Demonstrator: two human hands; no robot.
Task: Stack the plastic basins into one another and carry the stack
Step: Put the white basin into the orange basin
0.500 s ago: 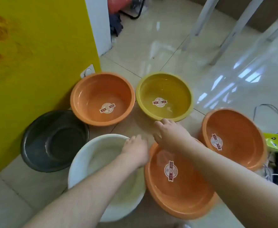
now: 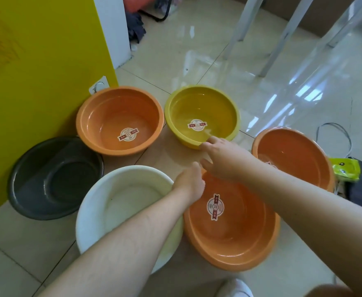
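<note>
Basins with round stickers, lettering illegible

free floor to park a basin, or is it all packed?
Packed in the ring: six basins nearly rim to rim, only a small tile gap at the centre between the yellow basin, white basin and hands. Open floor beyond the yellow basin, toward the chair legs.

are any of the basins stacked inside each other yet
No, all six basins, such as the yellow basin and the white basin, sit separately on the floor.
</note>
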